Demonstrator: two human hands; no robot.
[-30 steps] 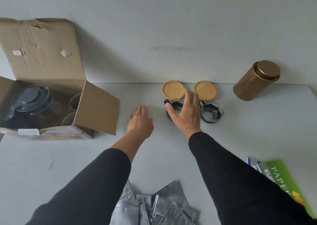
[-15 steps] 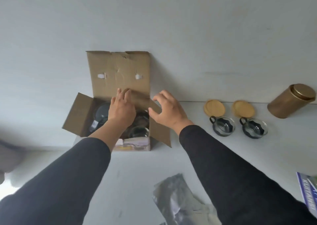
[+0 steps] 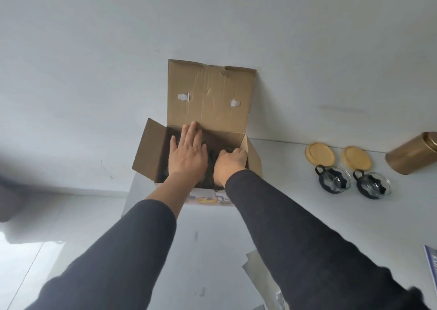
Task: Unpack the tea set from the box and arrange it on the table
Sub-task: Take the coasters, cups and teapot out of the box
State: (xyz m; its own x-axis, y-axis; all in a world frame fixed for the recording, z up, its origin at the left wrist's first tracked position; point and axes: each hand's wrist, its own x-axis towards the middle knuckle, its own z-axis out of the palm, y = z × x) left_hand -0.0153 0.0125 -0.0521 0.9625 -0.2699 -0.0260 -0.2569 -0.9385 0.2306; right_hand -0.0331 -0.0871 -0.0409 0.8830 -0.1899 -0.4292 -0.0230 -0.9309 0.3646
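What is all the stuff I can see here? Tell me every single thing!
box: one, brown cardboard, flaps open, at the table's far left edge by the wall
glass cups: two, clear with dark handles, on the table right of the box
round lids: two, light wood, lying flat just behind the cups
tin: one, gold, far right by the wall
table: one, white
silver packets: count unclear, near front edge
printed paper: one, blue edge, cut off at right
left hand: one, fingers straight, reaching into the box
right hand: one, fingers curled inside the box; what it holds is hidden
sleeves: two, black
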